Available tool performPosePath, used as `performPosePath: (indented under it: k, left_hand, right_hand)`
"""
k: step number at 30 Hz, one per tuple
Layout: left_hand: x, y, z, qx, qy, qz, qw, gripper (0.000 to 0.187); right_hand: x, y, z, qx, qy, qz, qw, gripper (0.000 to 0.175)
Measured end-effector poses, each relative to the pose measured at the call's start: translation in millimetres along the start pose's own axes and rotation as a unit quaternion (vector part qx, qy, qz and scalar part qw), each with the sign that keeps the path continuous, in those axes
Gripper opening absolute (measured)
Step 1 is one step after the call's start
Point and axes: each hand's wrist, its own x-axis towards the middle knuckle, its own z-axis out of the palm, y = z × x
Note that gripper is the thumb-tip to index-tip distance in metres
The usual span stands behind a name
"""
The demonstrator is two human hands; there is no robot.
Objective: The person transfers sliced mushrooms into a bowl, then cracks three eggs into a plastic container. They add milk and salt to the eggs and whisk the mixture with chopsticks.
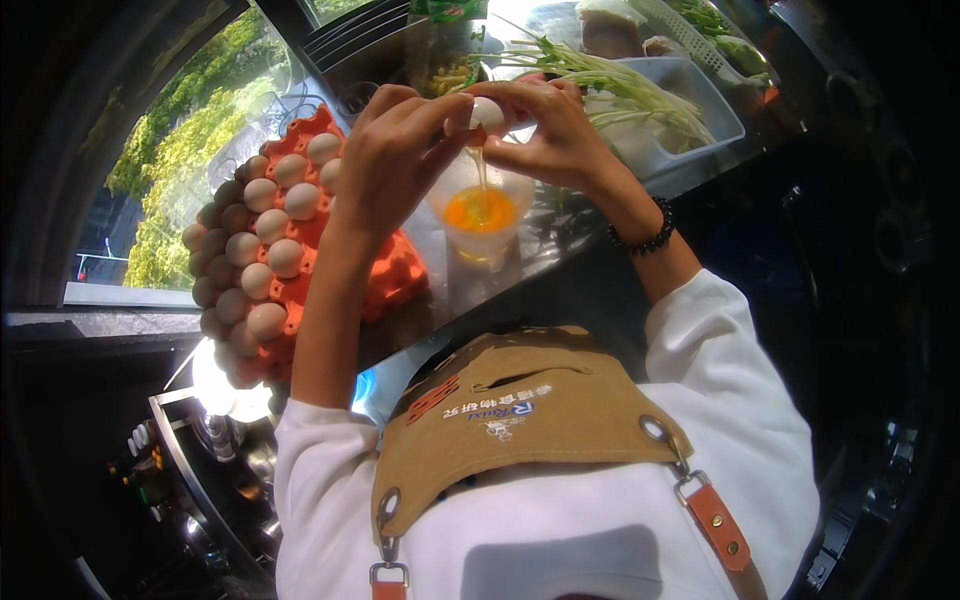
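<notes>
Between both hands is a cracked egg (487, 112), held above a translucent plastic bowl (484, 244). Clear egg white trails down from the shell into beaten-looking orange yolk (480, 210) in the bowl. My left hand (401, 142) grips the shell's left side with thumb and fingers. On the other side, my right hand (551, 127) holds the shell with its fingertips, and a dark beaded bracelet circles that wrist. An orange egg tray (394, 274) carrying several pale eggs (301, 201) stands left of the bowl, partly hidden by my left forearm.
A clear plastic tub (709, 146) with long green-stemmed vegetables (630, 90) stands at the right back. Behind it is a white perforated basket (686, 37) of greens. A bag (448, 52) with yellowish contents stands beyond my hands. The metal counter's front edge (540, 274) runs diagonally before me; a window (195, 150) is left.
</notes>
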Motion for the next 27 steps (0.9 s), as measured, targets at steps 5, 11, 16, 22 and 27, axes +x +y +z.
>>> performPosePath:
  k: [5, 11, 16, 22, 27]
  left_hand:
    - [0, -1, 0, 0.014, 0.009, 0.011, 1.0, 0.028]
    - [0, -3, -3, 0.043, 0.011, 0.028, 0.999, 0.028]
    - [0, -5, -6, 0.049, 0.023, 0.055, 0.997, 0.031]
    - [-2, -7, -7, 0.051, 0.027, 0.055, 0.997, 0.039]
    - [-2, -10, -9, 0.09, 0.033, 0.077, 0.992, 0.039]
  right_hand:
    - [0, 5, 4, -0.012, 0.019, -0.027, 0.999, 0.049]
    - [5, 11, 6, -0.019, 0.038, -0.079, 0.996, 0.051]
    - [8, 9, -5, -0.037, -0.003, -0.11, 0.993, 0.055]
    - [15, 10, -8, -0.027, 0.019, -0.165, 0.986, 0.06]
    - [20, 9, -10, -0.066, 0.033, -0.2, 0.977, 0.066]
